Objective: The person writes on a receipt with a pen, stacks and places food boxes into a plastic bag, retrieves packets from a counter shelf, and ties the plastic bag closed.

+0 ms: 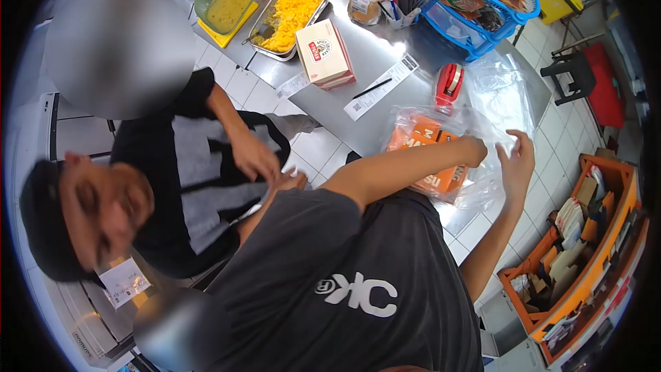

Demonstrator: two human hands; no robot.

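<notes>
My left hand [474, 151] is closed in a fist at the clear plastic bag [487, 182], apparently gripping its film; the fingers are partly turned away. Inside the bag lie orange boxes [420, 139] with white lettering, at the edge of the steel table. My right hand [518, 162] is raised just right of the bag, thumb and fingers apart, with nothing visible in it. Beyond the bag sits a red tape dispenser [448, 86]. More clear plastic [501, 89] lies on the table to its right.
A cream and red box [322, 54], a receipt with a black pen [372, 89], a tray of yellow food [290, 19] and a blue basket [475, 45] stand on the table. Close on the left is a co-worker [200, 186]. An orange shelf [578, 248] stands right.
</notes>
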